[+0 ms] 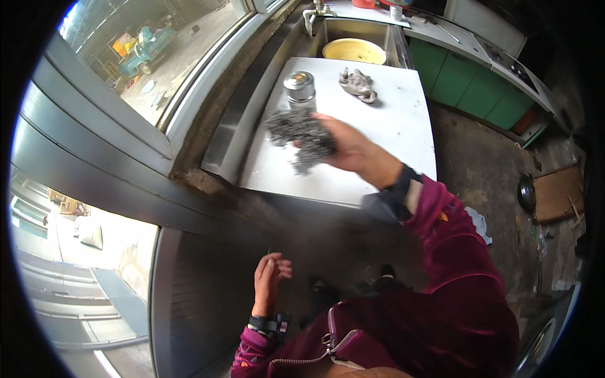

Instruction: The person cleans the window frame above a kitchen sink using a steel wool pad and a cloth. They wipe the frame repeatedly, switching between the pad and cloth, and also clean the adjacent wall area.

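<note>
My right hand [352, 146] grips a grey, blurred bunch of steel wool or scrubbing mesh [302, 137] over the near left part of a white tabletop [397, 146]. Just beyond it stands a metal-lidded jar or cup [299, 90], its lower part hidden behind the grey bunch. A crumpled grey rag [358, 85] lies farther back on the white top. My left hand [272, 279] hangs low before my body, off the tabletop, with its fingers partly curled. A thin thing shows faintly above its fingertips; whether it is held cannot be made out.
Behind the white top, a yellow basin [354, 51] sits in a steel sink [394, 40] under a tap [315, 14]. Green cabinets [472, 85] run along the right. A pan or lid [526, 193] and a brown board [557, 193] are on the floor. A window frame [198, 71] borders the left.
</note>
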`<state>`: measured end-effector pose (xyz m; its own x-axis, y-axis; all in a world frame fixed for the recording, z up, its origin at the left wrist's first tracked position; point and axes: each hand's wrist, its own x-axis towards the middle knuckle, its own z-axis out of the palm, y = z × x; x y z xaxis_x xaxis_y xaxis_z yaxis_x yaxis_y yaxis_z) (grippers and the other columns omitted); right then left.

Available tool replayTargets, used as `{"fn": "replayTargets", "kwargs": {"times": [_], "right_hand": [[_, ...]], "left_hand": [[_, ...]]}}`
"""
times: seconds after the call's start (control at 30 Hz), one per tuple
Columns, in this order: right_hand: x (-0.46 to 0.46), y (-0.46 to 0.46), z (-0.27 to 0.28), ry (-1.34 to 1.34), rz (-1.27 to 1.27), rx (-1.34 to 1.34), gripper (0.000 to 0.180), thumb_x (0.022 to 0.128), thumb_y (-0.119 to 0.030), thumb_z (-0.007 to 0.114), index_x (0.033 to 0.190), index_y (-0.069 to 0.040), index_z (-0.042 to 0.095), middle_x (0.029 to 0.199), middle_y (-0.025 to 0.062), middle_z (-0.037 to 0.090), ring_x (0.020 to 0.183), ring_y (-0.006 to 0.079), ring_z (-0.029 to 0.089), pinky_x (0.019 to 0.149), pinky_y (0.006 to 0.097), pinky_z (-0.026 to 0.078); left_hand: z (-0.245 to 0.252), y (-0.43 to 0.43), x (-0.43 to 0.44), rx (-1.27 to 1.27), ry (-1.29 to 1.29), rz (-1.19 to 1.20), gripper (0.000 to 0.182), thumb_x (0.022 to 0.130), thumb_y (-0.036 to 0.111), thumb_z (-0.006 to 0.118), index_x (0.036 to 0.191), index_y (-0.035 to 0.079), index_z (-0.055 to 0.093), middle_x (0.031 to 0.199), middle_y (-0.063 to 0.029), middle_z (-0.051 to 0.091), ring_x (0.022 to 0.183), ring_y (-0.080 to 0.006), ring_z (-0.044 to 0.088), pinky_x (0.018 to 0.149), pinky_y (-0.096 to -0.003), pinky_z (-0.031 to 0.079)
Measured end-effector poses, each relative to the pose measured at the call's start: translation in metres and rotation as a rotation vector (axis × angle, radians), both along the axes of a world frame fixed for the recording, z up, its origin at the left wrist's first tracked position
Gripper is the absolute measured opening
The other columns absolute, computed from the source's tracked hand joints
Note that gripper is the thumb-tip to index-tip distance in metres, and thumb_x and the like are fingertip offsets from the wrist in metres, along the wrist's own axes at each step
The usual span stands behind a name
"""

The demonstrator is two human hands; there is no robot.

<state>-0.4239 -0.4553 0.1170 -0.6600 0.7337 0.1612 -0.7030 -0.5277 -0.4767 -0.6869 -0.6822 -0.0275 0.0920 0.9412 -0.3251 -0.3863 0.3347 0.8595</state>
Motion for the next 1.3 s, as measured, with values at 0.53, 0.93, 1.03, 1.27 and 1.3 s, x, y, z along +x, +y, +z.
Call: {"fn": "replayTargets", "kwargs": {"times": [0.53,0.93,1.03,1.27,1.3], "right_hand": [[0.425,-0.095,-0.055,0.183,-0.508,-0.097,0.027,0.097,-0.022,0.041,0.109,-0.008,0.06,0.103,0.0088,0.067,0.096,0.0221,0.064,0.085,0.0428,0.048],[0.372,-0.076,-0.073,0.025,-0.644,-0.204,0.027,0.095,-0.015,0.048,0.118,-0.003,0.056,0.11,0.011,0.063,0.094,0.0232,0.064,0.086,0.0372,0.053],[0.348,-0.058,-0.072,0.068,-0.569,-0.15,0.026,0.093,-0.006,0.044,0.114,0.001,0.058,0.097,0.0115,0.066,0.086,0.0196,0.066,0.08,0.0325,0.055],[0.347,0.009,-0.055,-0.449,-0.655,-0.041,0.027,0.092,-0.006,0.051,0.118,0.001,0.05,0.104,0.0074,0.06,0.094,0.0138,0.059,0.082,0.0274,0.051],[0.356,0.014,-0.053,-0.461,-0.573,-0.001,0.028,0.093,-0.008,0.052,0.119,0.001,0.05,0.104,0.007,0.06,0.095,0.0134,0.059,0.082,0.0265,0.05]], "left_hand": [[0.073,0.047,0.304,0.318,0.308,-0.359,0.026,0.097,0.019,0.045,0.113,0.0,0.054,0.095,-0.0111,0.062,0.081,-0.0144,0.058,0.073,-0.028,0.048],[0.078,0.099,0.382,0.357,0.151,-0.524,0.039,0.093,0.008,0.05,0.13,-0.002,0.041,0.11,-0.0152,0.059,0.085,-0.0179,0.06,0.074,-0.0306,0.05],[0.091,0.12,0.412,0.326,0.128,-0.397,0.058,0.09,0.009,0.057,0.14,0.0,0.028,0.119,-0.0198,0.05,0.086,-0.0207,0.06,0.071,-0.0315,0.052],[0.098,0.192,0.486,0.531,0.492,-0.053,0.065,0.085,0.011,0.066,0.139,0.0,0.032,0.116,-0.0126,0.05,0.092,-0.0157,0.057,0.07,-0.0272,0.053],[0.096,0.204,0.501,0.488,0.419,0.005,0.05,0.087,0.009,0.063,0.13,-0.001,0.04,0.105,-0.009,0.056,0.086,-0.0157,0.058,0.069,-0.0279,0.052]]}}
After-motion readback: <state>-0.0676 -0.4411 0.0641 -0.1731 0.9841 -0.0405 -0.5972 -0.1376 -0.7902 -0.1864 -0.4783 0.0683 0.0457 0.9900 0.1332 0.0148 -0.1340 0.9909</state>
